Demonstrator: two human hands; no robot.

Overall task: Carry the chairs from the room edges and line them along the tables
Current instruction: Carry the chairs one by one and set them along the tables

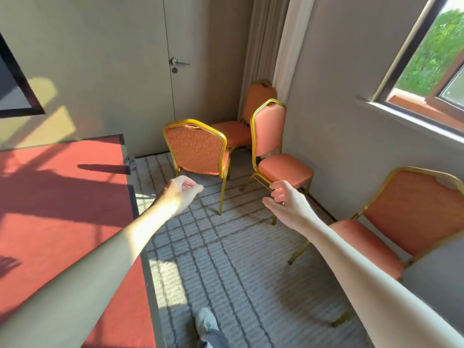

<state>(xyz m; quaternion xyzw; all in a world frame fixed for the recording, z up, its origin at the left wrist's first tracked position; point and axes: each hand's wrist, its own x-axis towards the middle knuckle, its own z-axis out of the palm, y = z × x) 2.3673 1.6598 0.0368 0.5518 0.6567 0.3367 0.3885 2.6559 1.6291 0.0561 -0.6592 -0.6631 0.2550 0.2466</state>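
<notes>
L fingers (192, 189) curled into a loose fist, nothing held. R fingers (277, 191) half-bent, thumb apart, also nothing held. L hand (182, 190) and R hand (285, 200) both in air over carpet (226, 259), short of chairs. Back-on chair (195, 149) just ahead of L hand. Corner chair (232, 133) by curtain (263, 46). Wall chair (285, 169) past R hand. Nearest chair (406, 212) under window (391, 79). Table (62, 197) edge runs along L side. Open carpet strip btwn table edge & wall-side chairs.

Before you: chairs (197, 149) upholstered in orange, framed in gold; tablecloth (62, 209) red, edged black; carpet (226, 259) grey with dark grid lines; door (200, 46) grey.
</notes>
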